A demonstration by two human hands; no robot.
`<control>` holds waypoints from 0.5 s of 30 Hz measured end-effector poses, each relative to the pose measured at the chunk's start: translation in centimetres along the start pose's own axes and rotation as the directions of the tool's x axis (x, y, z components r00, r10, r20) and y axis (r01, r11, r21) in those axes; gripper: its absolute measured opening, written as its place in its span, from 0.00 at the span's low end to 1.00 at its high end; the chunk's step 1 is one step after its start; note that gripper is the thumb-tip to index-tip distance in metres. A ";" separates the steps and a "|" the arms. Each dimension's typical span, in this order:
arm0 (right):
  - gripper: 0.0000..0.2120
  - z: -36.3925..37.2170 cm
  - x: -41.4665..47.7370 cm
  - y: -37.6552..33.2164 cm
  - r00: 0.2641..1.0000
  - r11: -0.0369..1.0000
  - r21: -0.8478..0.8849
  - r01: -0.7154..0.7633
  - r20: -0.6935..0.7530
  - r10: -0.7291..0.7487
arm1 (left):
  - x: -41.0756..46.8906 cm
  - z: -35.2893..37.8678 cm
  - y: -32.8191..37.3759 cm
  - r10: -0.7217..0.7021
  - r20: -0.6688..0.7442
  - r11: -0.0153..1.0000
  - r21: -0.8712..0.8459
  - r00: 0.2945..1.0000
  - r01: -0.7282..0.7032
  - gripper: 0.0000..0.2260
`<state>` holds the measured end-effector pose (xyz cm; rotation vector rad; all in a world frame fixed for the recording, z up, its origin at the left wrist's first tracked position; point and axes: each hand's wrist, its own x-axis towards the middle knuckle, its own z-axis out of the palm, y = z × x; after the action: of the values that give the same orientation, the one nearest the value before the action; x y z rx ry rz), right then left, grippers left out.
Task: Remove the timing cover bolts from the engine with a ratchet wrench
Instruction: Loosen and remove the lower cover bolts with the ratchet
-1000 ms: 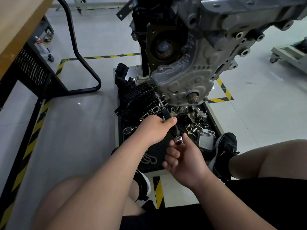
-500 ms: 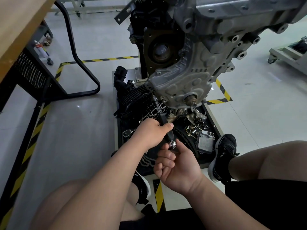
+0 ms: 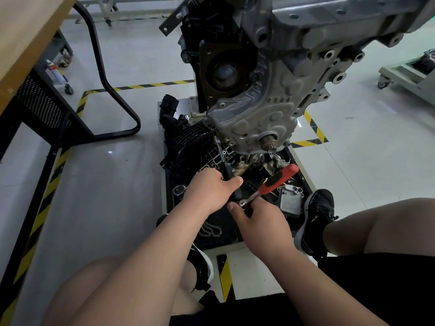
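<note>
The person is crouching in front of the engine (image 3: 306,31), which is hanging above a black tray (image 3: 306,182) of loose parts. The left hand (image 3: 209,191) is wrapping its fingers around the black grip of a long extension bar (image 3: 227,171), thumb lying along the top. The right hand (image 3: 261,222) is pinching the chrome head of the ratchet wrench (image 3: 270,182) between thumb and curled fingers, right at the bar's lower end. Whether the head is fully seated on the bar cannot be told. The bar is running up and slightly left, away from both hands, to a socket (image 3: 216,138) sitting at the lower left corner of the timing cover (image 3: 249,128); the bolt itself is hidden under that socket. The wrench's red and black handle is pointing up and to the right, roughly crosswise to the bar, over the tray. So the bolt is lying up the bar's long axis from the grip, and the left hand is the nearer one to it. The right hand is probably going to shift out to the red handle and swing it around that axis, while the left is steadying the bar on the bolt.
</note>
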<state>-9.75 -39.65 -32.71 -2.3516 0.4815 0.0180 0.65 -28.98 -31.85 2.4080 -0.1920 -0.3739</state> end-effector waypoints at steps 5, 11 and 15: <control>0.19 0.5 -0.2 -0.7 0.943 0.712 0.620 -0.330 0.240 0.229 | 0.0 0.0 -0.3 0.021 -0.014 1.000 -0.001 1.000 -0.021 0.26; 0.24 0.3 -0.6 -2.6 0.625 -0.325 0.610 -0.723 0.778 0.069 | 0.3 0.3 -0.2 -0.059 0.109 0.989 -0.126 0.992 0.073 0.25; 0.24 0.3 -0.7 -3.4 0.599 -0.478 0.520 -0.708 0.801 -0.017 | 0.4 0.4 -0.3 -0.055 0.110 0.985 -0.154 0.992 0.072 0.23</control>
<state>-9.23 -36.97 -30.58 -0.1282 0.7285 0.4371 0.93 -29.08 -32.45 2.2438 -0.1273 -0.5272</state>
